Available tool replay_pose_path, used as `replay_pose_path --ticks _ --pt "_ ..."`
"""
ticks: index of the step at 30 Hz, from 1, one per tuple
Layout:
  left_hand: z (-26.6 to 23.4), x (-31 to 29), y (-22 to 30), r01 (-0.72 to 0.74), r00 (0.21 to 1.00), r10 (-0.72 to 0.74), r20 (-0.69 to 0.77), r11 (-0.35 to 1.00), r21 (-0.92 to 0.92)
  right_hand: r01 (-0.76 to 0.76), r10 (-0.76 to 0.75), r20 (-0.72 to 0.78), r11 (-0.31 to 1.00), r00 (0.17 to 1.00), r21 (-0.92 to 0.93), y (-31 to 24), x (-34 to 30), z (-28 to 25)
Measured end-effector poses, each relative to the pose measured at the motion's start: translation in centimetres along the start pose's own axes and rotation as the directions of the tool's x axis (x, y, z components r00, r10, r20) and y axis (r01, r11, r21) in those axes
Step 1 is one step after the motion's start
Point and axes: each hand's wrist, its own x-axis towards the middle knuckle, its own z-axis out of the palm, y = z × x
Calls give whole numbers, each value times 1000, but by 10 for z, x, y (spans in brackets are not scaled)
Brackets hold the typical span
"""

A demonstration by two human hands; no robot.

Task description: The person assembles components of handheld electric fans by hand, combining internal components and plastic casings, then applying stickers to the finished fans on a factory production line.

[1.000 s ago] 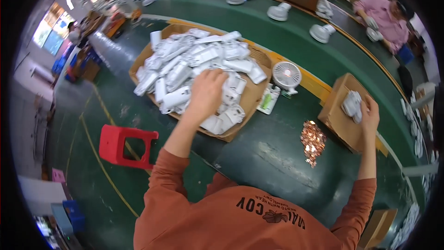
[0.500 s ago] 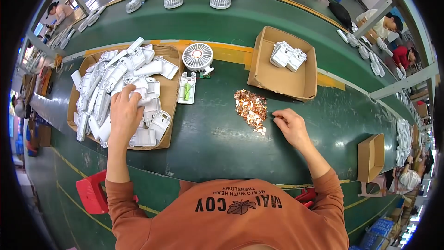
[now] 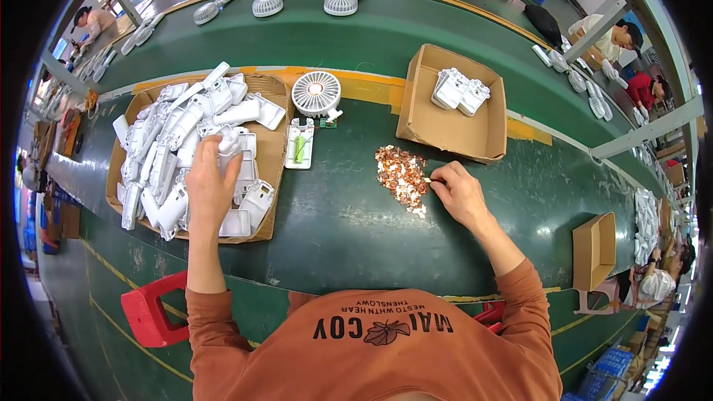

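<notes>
My left hand [image 3: 211, 177] is closed around a white plastic casing part [image 3: 229, 142] above a cardboard box [image 3: 276, 171] heaped with white plastic casings [image 3: 180, 122]. Thumb and fingertips of my right hand [image 3: 460, 191] pinch a small metal piece [image 3: 427, 180] at the right edge of a loose pile of copper-coloured metal pieces [image 3: 399, 171]. Between the hands, farther back, lies a white handheld fan [image 3: 316, 93] with a round grille. Just below its head is an opened handle shell [image 3: 300, 134] with a green cell inside.
A second cardboard box [image 3: 453, 130] with a few white casings stands behind my right hand. Beyond it runs a green conveyor [image 3: 297, 37] carrying white fans [image 3: 342, 3]. A small carton [image 3: 594, 252] sits at the right bench end; a red stool [image 3: 154, 312] is at lower left. Other people work around.
My left hand has lifted slightly and turned, with the white part now showing at its fingertips. My right hand has moved left to the pile and pinches a piece. Conveyor fans shifted left.
</notes>
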Motion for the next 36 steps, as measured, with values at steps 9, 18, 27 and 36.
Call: replay_pose_path --ticks 9,18,27,36 --pt "-1 4 16 -85 981 67 -184 992 -92 138 -136 31 988 990 -63 -1 10 -3" --pt "4 -16 64 321 943 -298 149 691 -648 78 -83 52 993 995 88 21 -5 -26" --pt "36 -43 127 783 620 212 755 -108 -613 -32 28 -31 989 999 -144 -4 -10 -14" --pt "54 -44 129 891 428 248 869 -279 -359 112 -115 -38 990 993 -83 1 -7 -13"
